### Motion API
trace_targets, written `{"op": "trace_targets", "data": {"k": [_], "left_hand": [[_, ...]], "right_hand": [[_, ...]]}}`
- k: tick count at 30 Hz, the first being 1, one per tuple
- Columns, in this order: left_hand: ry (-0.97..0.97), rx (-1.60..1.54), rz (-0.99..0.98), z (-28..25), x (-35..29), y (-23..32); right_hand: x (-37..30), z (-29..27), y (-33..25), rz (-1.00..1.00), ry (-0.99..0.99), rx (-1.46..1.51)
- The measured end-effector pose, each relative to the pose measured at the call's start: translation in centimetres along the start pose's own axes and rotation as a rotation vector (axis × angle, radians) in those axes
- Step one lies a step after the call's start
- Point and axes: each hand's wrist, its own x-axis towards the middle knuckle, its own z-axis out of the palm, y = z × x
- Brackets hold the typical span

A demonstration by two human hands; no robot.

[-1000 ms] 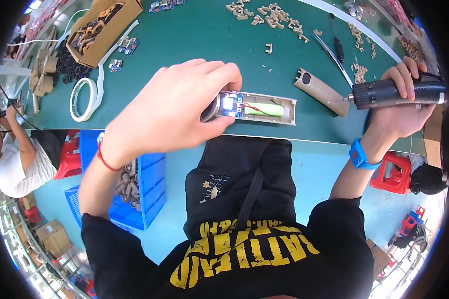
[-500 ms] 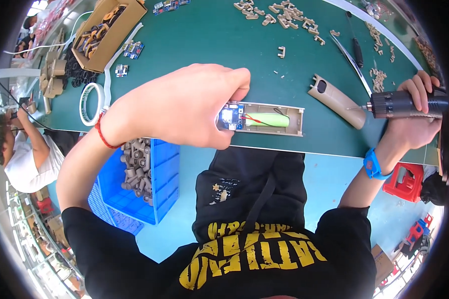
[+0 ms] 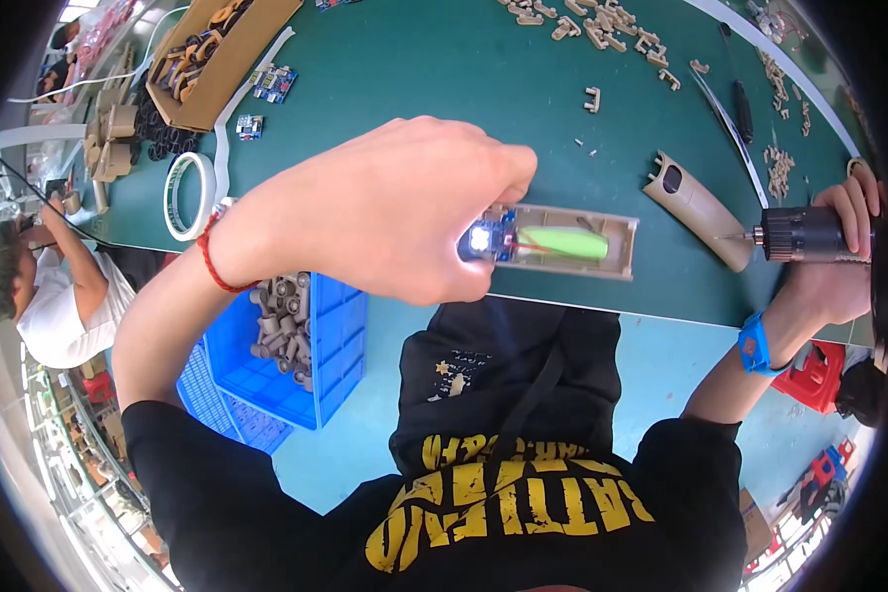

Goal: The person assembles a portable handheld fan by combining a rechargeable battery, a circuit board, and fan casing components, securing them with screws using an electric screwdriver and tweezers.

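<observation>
My left hand (image 3: pixel 405 212) is closed around one end of a beige plastic housing half (image 3: pixel 620 247) near the table's front edge. Inside the housing lie a green cylindrical battery (image 3: pixel 562 242) with red and black wires and a blue circuit board (image 3: pixel 498 234), where a bright white light shows. My fingers hide the housing's left end. At the far right, my right hand (image 3: pixel 844 222) grips a black electric screwdriver (image 3: pixel 799 234), its thin bit pointing left. The bit's tip appears over a curved beige cover (image 3: pixel 701 210) lying on the table; whether they touch I cannot tell.
Several small beige clips (image 3: pixel 612 25) are scattered at the back. Tweezers (image 3: pixel 730 128) and a black-handled screwdriver (image 3: pixel 742 109) lie back right. A tape roll (image 3: pixel 189 195), loose circuit boards (image 3: pixel 274 84) and a cardboard box (image 3: pixel 192 109) are left. Below stands a blue bin (image 3: pixel 340 340); a co-worker (image 3: pixel 69 296) sits left.
The whole view has shifted, moving most table items right in the picture. My left hand still holds the housing, which looks slightly tilted now. My right hand keeps its grip on the electric screwdriver.
</observation>
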Motion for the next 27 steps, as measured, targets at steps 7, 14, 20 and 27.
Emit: {"op": "trace_targets", "data": {"k": [7,14,20,27], "left_hand": [[0.14,-0.114,0.018,0.7,-0.4,-0.2],[0.31,0.212,-0.044,0.4,-2.6,2.0],[0.377,0.025,-0.03,1.7,-3.1,2.0],[0.342,0.011,-0.003,1.8,-3.1,1.3]], "right_hand": [[5.9,-4.7,-2.3,0.697,-0.981,0.298],[5.2,-4.7,-2.2,0.727,-0.975,0.323],[5.1,-4.8,-2.1,0.743,-0.968,0.325],[5.2,-5.0,-2.0,0.736,-0.962,0.329]]}}
